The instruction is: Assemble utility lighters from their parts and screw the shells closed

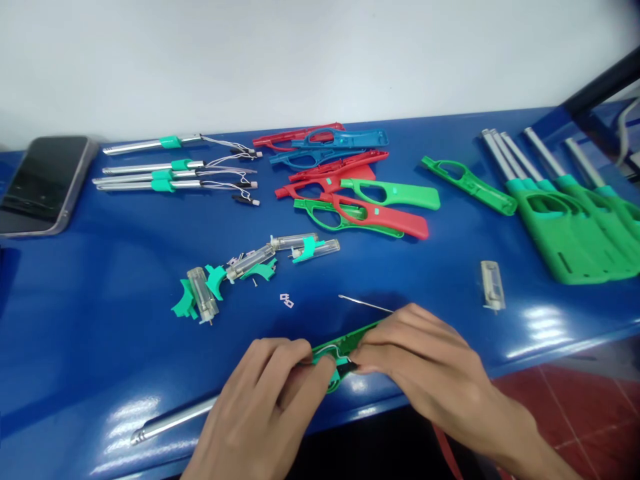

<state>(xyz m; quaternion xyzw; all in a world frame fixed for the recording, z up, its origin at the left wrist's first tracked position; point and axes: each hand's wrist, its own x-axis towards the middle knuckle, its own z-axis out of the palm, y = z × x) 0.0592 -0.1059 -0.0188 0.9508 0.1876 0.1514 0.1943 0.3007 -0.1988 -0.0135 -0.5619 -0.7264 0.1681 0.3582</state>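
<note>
Blue glossy worktop (150, 280), brightly lit: white glare patches along near edge and right end; soft shadows beneath hands. Slight overall blur; right margin stretched, smeared.

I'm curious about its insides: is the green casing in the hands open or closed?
Open: between the left hand and the right hand, the green casing shows its inside, with white wire and a black part exposed.

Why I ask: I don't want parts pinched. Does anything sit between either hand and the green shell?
Yes: a black piece lies between the green shell and the fingertips of the right hand; a teal piece shows by the thumb of the left hand. The metal pick lies beyond them.
</note>
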